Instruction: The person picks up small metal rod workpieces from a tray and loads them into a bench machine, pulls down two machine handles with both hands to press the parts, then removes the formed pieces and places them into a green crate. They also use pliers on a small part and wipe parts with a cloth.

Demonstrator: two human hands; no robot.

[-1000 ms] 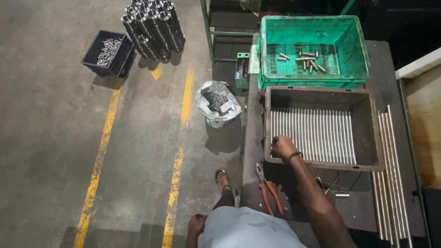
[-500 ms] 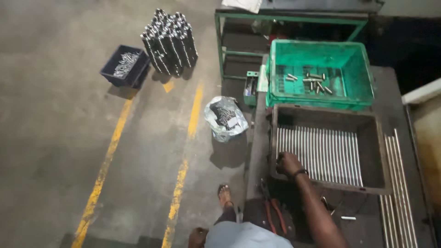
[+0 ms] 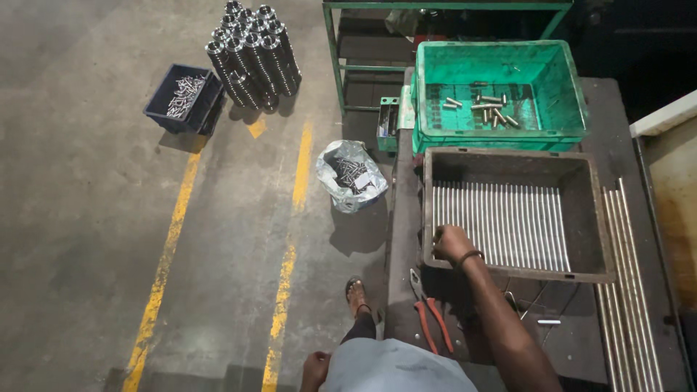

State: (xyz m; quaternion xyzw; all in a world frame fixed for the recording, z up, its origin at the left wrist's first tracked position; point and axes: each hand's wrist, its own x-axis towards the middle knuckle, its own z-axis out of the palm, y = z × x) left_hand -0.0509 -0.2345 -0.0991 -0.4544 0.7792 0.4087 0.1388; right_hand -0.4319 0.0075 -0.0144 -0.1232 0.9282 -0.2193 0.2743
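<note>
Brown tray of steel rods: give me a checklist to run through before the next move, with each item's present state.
1. Right hand at the brown tray, over its near-left corner: ok.
2. Grip closed on a steel rod: cannot tell; the fingers curl over the rod ends.
3. Rods lie parallel in one layer: ok.
4. Left hand free, low beside the body: ok, nothing seen in it.
5. Red-handled pliers lie on the bench near the right forearm, apart from the tray: ok.
6. Green crate behind the tray holds a few short metal pieces, with room left: ok.
</note>
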